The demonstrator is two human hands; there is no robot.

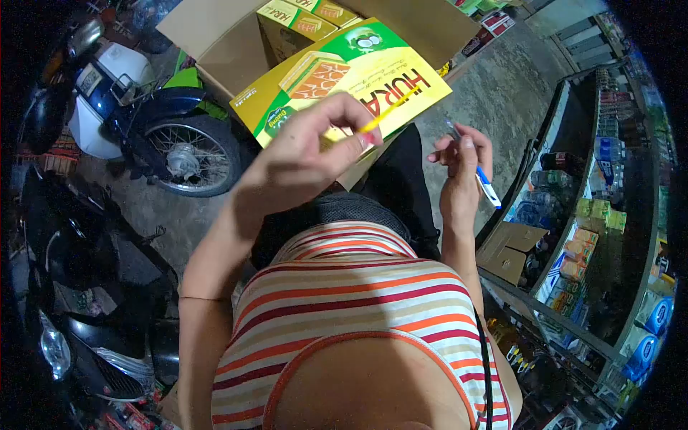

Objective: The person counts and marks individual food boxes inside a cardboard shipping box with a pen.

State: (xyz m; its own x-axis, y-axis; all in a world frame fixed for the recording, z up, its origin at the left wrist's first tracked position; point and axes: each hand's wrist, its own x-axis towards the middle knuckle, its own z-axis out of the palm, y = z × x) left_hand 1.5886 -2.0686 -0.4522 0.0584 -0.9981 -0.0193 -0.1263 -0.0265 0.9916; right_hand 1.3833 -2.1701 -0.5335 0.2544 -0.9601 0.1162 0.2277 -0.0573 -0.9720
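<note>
My left hand (319, 147) pinches a thin yellow strip (390, 111) with a pink-red end, held above a yellow and green box (344, 79) printed with large red letters. That box lies tilted across an open cardboard carton (222, 46). To the right, my right hand (464, 165) is closed around a blue and white pen (487, 188), whose clear tip points up past the fingers. It is apart from the box. More yellow boxes (301, 21) sit inside the carton.
A motorbike with a spoked wheel (183, 159) stands at the left, and a dark motorbike (107, 358) is below it. Shelves (580, 315) with bottles and packs line the right side. A small opened cardboard box (507, 251) rests near the shelves.
</note>
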